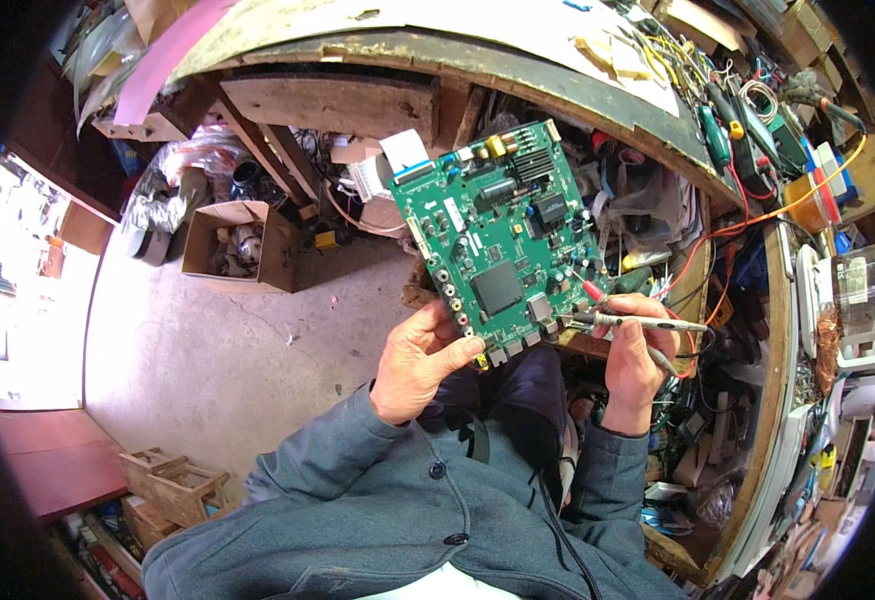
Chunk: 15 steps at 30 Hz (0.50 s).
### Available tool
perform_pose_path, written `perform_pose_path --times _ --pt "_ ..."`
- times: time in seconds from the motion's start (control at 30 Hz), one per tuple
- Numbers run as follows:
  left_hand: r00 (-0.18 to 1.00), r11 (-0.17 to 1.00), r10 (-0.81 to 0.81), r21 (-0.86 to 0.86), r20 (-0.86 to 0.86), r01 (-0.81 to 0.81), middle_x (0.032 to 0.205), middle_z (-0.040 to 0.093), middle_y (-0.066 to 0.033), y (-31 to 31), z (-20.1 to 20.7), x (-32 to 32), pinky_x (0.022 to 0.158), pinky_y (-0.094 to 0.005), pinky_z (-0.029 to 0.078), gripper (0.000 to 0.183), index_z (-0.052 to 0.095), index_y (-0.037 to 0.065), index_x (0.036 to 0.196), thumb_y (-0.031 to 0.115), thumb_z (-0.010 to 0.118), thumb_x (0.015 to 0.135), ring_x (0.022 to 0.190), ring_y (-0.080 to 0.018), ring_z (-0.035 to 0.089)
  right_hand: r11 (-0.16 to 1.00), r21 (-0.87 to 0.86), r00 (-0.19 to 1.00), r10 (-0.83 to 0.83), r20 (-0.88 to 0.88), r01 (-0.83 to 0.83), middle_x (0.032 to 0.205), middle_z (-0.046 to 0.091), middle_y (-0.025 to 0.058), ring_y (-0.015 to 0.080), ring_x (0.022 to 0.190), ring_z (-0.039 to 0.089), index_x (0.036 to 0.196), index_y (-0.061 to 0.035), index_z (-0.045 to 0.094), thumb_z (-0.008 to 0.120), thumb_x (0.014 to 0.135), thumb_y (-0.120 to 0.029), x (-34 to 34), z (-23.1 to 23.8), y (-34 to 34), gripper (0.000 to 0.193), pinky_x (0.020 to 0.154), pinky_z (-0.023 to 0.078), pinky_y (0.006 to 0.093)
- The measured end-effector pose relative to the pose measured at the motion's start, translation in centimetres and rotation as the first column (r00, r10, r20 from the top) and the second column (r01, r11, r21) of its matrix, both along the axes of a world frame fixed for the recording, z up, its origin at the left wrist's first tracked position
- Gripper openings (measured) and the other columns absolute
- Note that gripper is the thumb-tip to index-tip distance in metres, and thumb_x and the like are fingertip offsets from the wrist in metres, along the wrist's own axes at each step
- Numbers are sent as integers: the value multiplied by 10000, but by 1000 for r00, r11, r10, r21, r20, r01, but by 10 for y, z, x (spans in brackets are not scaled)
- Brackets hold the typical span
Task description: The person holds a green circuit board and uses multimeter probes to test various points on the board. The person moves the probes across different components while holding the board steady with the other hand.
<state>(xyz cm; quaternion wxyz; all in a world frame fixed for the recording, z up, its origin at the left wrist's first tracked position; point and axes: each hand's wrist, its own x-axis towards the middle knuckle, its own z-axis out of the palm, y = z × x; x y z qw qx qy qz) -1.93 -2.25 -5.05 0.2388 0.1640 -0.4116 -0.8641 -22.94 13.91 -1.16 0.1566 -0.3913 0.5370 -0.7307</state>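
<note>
My left hand [416,368] grips a green circuit board [503,243] at its lower left corner, thumb on top beside a row of round sockets. The board is held up, tilted, above my lap; it carries dark chips, a finned heat sink [532,164] and a white ribbon cable [405,152] at its upper left. My right hand [633,365] is closed around a red-tipped test probe [595,292] and a slim grey pen-like probe [663,324]. Their tips are at the board's lower right edge; whether they touch it I cannot tell.
Red and orange leads [723,235] run from my right hand to the cluttered bench on the right. A wooden-edged bench [378,45] crosses the far side. On the floor at left stands an open cardboard box [276,262] with a wooden crate [173,480] nearer me.
</note>
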Motion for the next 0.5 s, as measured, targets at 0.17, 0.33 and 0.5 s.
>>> perform_pose_path --times 0.17,0.33,0.5 --pt "1000 1000 -1 -2 -8 1 1421 666 -114 0 0 0 1140 -392 485 559 548 -14 1492 23 754 973 1293 -212 635 999 -47 1000 0 26 1 1016 744 177 199 812 702 1164 69 705 725 1025 -179 2 3 -4 285 749 569 306" --pt "1000 1000 -2 -10 -20 2 1393 677 -108 0 0 0 1120 -366 497 509 570 -10 1464 47 755 993 1265 -190 641 999 -41 1000 -6 26 7 1016 744 180 200 809 699 1163 69 705 726 1027 -189 0 0 -3 292 748 570 309" --pt "1000 1000 -11 -14 -15 11 1384 680 -103 -1 0 1 1105 -361 507 497 572 -8 1459 33 745 996 1248 -184 647 999 -44 1000 -9 24 10 1024 742 191 207 817 696 1171 67 703 732 1024 -192 3 4 -4 299 744 569 314"
